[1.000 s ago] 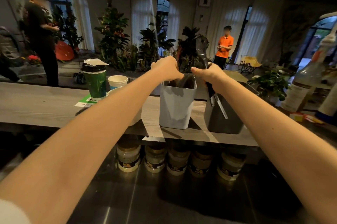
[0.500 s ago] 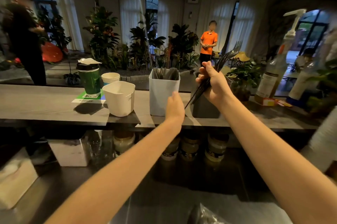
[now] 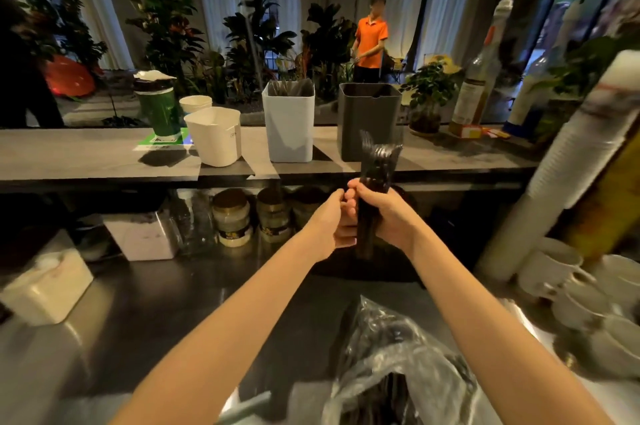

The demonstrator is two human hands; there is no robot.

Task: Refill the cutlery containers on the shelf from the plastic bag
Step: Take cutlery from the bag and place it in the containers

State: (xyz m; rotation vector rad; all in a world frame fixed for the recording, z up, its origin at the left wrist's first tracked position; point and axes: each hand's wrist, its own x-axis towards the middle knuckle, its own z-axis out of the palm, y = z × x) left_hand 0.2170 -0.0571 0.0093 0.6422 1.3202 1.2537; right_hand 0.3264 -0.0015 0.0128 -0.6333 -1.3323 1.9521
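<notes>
This is a café or drinks bar, seen from behind its steel counter (image 3: 156, 303). A pump-top syrup bottle (image 3: 479, 92), stacked paper cups (image 3: 561, 161), ceramic cups (image 3: 581, 296) and jars (image 3: 232, 217) under the shelf (image 3: 86, 151) show it, with potted plants (image 3: 166, 26) beyond.

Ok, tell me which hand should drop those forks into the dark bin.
Right, probably: the right hand wraps the forks below the dark bin; the left hand only holds the handles.

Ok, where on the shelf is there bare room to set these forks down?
Bare shelf left of the green cup, and a strip right of the dark container, in front of the potted plant. Crowded between those two.
</notes>
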